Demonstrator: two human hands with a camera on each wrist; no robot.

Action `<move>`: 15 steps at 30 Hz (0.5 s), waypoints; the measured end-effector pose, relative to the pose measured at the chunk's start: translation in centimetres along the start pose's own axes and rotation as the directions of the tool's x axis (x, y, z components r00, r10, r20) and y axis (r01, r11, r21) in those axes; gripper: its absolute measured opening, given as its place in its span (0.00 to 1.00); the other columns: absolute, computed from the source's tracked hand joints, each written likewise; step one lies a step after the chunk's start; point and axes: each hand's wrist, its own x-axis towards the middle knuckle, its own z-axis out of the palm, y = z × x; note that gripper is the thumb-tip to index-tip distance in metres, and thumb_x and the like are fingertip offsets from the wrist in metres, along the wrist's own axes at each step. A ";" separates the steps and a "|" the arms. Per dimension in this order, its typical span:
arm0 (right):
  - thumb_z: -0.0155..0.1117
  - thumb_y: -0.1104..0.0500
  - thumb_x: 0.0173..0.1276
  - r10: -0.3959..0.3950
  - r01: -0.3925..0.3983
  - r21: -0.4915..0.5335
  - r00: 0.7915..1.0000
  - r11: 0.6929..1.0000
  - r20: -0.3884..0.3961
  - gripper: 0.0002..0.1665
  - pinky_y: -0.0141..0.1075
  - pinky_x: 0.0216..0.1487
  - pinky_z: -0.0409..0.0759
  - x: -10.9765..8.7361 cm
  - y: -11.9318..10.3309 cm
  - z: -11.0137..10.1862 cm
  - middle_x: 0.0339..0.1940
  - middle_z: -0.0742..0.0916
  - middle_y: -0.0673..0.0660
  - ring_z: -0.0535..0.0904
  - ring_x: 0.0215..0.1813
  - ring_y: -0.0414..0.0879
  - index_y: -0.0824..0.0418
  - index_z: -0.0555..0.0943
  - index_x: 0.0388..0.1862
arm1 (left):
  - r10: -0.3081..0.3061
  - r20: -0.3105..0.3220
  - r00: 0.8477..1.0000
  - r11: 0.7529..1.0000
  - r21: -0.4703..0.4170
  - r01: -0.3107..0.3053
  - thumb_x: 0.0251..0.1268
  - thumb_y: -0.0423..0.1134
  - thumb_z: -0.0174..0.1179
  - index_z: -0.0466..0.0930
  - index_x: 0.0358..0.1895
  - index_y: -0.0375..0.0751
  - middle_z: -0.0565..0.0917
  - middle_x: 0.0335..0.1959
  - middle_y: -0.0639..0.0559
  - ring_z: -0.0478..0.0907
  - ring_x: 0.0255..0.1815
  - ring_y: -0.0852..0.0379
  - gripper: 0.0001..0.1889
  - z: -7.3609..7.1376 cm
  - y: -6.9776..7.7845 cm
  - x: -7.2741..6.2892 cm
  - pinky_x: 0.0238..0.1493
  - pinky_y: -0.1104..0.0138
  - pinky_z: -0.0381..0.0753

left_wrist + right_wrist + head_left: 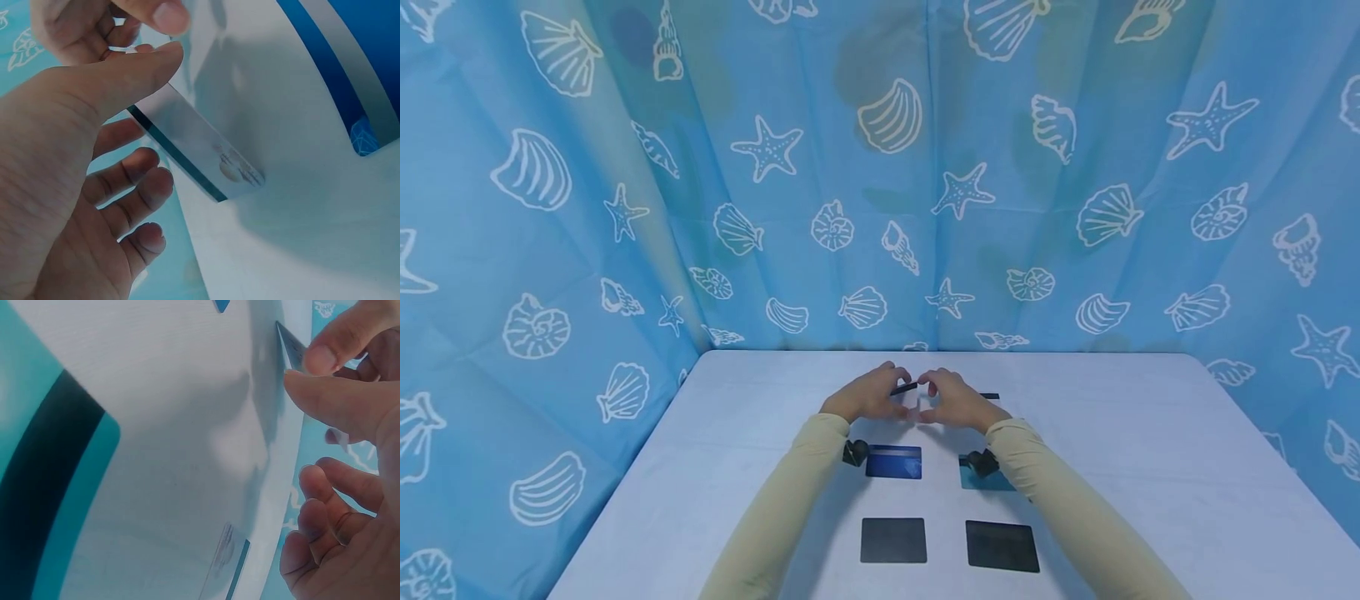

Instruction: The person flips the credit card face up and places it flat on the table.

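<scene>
My left hand (874, 394) pinches a white card (194, 140) with a dark stripe along one edge, its thumb across the face. The card stands tilted above the far part of the table; a faint round picture shows near one end. Close beside it, the fingers of my right hand (957, 400) are curved, with the thumb tip at the card (285, 350) in the right wrist view. Whether that hand grips it is hidden. Under the right hand lies another white card (220, 565) with a dark stripe, flat on the table.
On the white table (715, 467) lie a blue card (893, 462) near the left wrist and a teal card (996, 481) partly under the right wrist. Nearer are a grey card (893, 540) and a black card (1002, 546). A blue shell-patterned curtain (865, 208) stands behind.
</scene>
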 end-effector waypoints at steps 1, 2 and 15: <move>0.79 0.52 0.63 0.002 -0.002 0.004 1.000 1.000 -0.001 0.40 0.44 0.55 0.79 0.0 0.1 0.0 0.51 0.81 0.57 0.74 0.52 0.49 0.61 0.74 0.71 | 0.001 -0.001 1.000 1.000 0.000 -0.001 0.65 0.51 0.71 0.75 0.70 0.45 0.79 0.59 0.46 0.79 0.58 0.52 0.32 0.0 0.0 0.0 0.69 0.55 0.78; 0.79 0.52 0.63 0.002 -0.002 0.006 1.000 1.000 -0.001 0.40 0.44 0.55 0.79 0.0 0.1 0.1 0.51 0.81 0.57 0.74 0.52 0.49 0.61 0.74 0.71 | 0.002 -0.004 1.000 1.000 0.000 -0.002 0.65 0.52 0.71 0.75 0.70 0.46 0.79 0.59 0.47 0.79 0.58 0.52 0.32 -0.1 0.0 0.0 0.69 0.56 0.78; 0.80 0.54 0.61 -0.015 0.014 0.022 1.000 1.000 0.010 0.42 0.44 0.56 0.77 0.1 0.1 0.9 0.49 0.81 0.57 0.74 0.51 0.49 0.65 0.73 0.71 | 0.015 -0.011 1.000 1.000 -0.006 -0.015 0.66 0.51 0.71 0.74 0.70 0.45 0.79 0.58 0.47 0.78 0.57 0.52 0.32 -0.8 0.3 -0.4 0.65 0.57 0.80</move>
